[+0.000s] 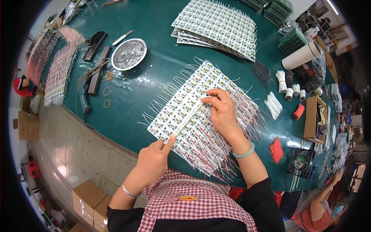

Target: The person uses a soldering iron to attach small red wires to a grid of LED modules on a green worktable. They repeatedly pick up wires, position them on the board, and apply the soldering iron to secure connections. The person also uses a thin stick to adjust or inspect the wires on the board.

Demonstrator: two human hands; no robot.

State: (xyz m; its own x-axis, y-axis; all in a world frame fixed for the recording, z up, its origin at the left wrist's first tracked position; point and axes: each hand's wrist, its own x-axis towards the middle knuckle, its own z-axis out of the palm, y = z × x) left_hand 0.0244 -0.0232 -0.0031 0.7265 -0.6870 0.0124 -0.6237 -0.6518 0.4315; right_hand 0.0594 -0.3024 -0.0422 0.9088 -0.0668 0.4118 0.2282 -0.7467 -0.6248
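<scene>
A white circuit board panel (181, 98) lies slanted on the green table, with rows of small yellow-green parts on it. White wires stick out along its far left edge; red and white wires spread over its near right half. A narrow pale strip (188, 118) runs across the panel between my two hands. My left hand (152, 161) is closed at the strip's near end, index finger stretched along it and thumb tucked below. At the far end my right hand (223, 112) pinches the strip between thumb and fingers. The contact under the fingertips is partly hidden.
Stacked circuit board panels (216, 27) lie at the back. A metal bowl (129, 54), scissors (92, 71) and rubber bands (107, 92) sit to the left. Black wires (261, 73), white wires (273, 105), red wires (276, 150) and a cardboard box (313, 118) are on the right.
</scene>
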